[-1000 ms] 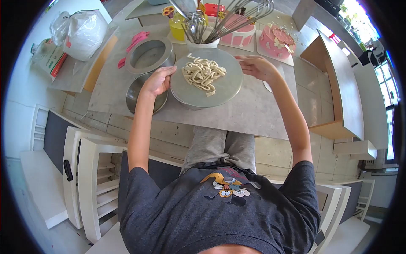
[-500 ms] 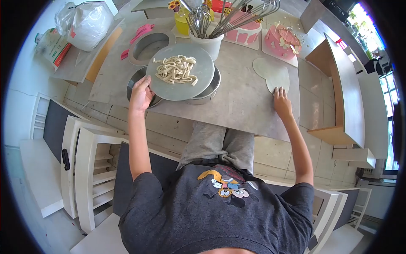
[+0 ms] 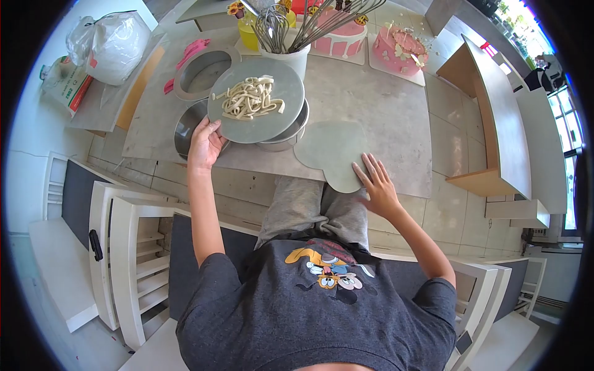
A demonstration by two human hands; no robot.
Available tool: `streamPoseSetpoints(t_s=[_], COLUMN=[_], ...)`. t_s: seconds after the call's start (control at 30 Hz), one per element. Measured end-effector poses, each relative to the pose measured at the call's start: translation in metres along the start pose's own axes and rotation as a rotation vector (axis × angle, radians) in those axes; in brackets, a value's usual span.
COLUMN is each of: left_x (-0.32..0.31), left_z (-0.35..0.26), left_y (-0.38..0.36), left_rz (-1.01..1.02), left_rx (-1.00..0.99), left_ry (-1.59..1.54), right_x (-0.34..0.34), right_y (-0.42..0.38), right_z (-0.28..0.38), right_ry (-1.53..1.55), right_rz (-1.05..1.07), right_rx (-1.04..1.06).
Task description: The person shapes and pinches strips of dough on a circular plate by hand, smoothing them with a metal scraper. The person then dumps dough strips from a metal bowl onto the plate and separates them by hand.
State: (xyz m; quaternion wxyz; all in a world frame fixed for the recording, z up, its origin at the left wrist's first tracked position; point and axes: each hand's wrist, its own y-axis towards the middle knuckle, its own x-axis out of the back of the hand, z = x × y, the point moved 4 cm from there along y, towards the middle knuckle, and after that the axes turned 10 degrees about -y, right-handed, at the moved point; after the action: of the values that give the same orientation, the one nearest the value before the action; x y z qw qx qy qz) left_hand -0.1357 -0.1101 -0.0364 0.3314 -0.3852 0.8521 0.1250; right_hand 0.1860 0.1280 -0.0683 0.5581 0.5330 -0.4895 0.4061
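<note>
My left hand (image 3: 206, 144) grips the left rim of a round grey-green board (image 3: 257, 128), fingers bent around its edge. A tangled heap of pale, flat strips like dough noodles (image 3: 250, 102) lies on the board. The board sits over two round metal pans, a left pan (image 3: 185, 130) and a right pan (image 3: 288, 139), partly hiding both. My right hand (image 3: 378, 185) lies with fingers spread on the right side of a heart-shaped grey-green sheet (image 3: 334, 148). That sheet reaches past the table's front edge, its lower lobe above my lap.
A metal ring pan (image 3: 185, 80) and a pink cloth-like item (image 3: 193, 51) lie at the table's left. Behind the board stands a white tub (image 3: 294, 62) of whisks (image 3: 334, 25). Two pink cakes, one drip-iced (image 3: 340, 43), one with butterflies (image 3: 399, 52), stand at the back.
My right hand has slid the heart-shaped sheet left and toward me, from the table's right side to the front edge, and its fingers have spread. My left hand keeps hold of the round board.
</note>
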Motion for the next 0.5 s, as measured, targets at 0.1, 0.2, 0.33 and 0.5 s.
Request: streamPoseSetpoints(t_s=[0.1, 0.2, 0.33, 0.5], left_x=[0.002, -0.001, 0.000, -0.015], left_z=[0.001, 0.001, 0.003, 0.007], left_y=[-0.003, -0.010, -0.012, -0.012], left_rz=[-0.040, -0.045, -0.068, -0.145], left_rx=[0.006, 0.001, -0.070, -0.186], left_ry=[-0.045, -0.004, -0.014, 0.007], right_x=[-0.022, -0.007, 0.038, 0.138], right_y=[-0.010, -0.009, 0.012, 0.077], right_z=[-0.007, -0.005, -0.028, -0.022], right_ry=[-0.079, -0.102, 0.012, 0.080], right_rz=[-0.227, -0.235, -0.412, -0.601], right_rx=[0.023, 0.092, 0.105, 0.150])
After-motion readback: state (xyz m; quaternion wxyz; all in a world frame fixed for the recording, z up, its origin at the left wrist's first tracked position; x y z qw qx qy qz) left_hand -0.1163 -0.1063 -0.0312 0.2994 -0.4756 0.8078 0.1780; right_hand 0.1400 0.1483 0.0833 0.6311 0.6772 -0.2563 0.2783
